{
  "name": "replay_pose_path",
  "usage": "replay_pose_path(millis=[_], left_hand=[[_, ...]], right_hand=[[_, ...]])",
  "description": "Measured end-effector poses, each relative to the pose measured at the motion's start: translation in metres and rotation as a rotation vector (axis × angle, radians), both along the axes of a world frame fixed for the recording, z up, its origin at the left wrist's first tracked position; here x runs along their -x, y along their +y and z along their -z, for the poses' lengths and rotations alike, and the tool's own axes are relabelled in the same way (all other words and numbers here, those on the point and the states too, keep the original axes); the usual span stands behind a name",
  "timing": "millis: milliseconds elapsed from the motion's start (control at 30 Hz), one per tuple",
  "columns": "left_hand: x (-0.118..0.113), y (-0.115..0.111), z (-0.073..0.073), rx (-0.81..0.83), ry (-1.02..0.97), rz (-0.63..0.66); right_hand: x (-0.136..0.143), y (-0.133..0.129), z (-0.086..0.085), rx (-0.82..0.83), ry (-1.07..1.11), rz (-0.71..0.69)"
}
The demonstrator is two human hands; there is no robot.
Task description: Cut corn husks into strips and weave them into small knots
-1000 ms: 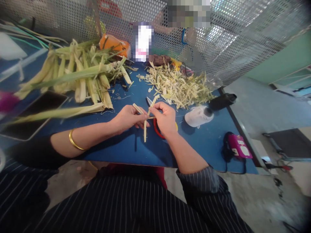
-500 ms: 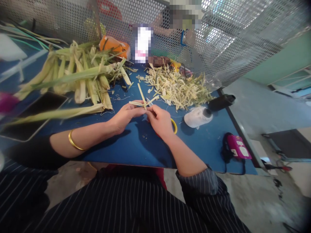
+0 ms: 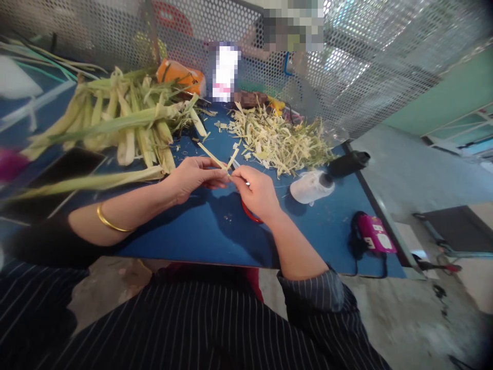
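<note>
Pale husk strips (image 3: 210, 154) rise in a V from where my hands meet over the blue table. Their lower ends are pinched in the closed fingers of my left hand (image 3: 196, 180), which has a gold bangle (image 3: 110, 221) on its wrist. My right hand (image 3: 259, 194) is closed too, its fingertips at the base of the same strips; a small white spot shows between its fingers. Scissors lie beneath my right hand, partly hidden: a blade tip (image 3: 235, 163) and a red handle (image 3: 251, 213) show. Whether that hand touches them, I cannot tell.
Husk stalks (image 3: 127, 131) are heaped at the left, over a dark flat panel (image 3: 77, 164). Shredded strips (image 3: 283, 136) pile at the back right. Beside them are a white thread cone (image 3: 313, 186), a black cylinder (image 3: 348, 163) and a magenta box (image 3: 375, 234). Perforated metal (image 3: 215, 25) stands behind.
The strips have tilted left and now form a V instead of a spread of several ends. My right hand has shifted slightly; the red scissor handle shows now, the yellow one is covered.
</note>
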State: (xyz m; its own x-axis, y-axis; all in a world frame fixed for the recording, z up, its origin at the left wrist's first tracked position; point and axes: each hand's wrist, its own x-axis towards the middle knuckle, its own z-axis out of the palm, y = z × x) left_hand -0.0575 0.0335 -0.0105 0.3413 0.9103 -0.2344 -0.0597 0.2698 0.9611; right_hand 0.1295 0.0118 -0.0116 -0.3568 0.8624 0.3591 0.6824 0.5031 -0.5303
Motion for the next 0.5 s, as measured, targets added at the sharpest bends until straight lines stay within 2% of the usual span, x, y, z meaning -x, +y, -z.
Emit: replay_pose_path(millis=[300,500], left_hand=[[-0.004,-0.004,0.004,-0.008,0.055,-0.065],[-0.009,-0.003,0.011,-0.016,0.01,-0.199]], right_hand=[[0.003,0.0,0.004,-0.039,-0.069,0.005],[0.009,-0.005,0.009,-0.055,-0.086,-0.001]])
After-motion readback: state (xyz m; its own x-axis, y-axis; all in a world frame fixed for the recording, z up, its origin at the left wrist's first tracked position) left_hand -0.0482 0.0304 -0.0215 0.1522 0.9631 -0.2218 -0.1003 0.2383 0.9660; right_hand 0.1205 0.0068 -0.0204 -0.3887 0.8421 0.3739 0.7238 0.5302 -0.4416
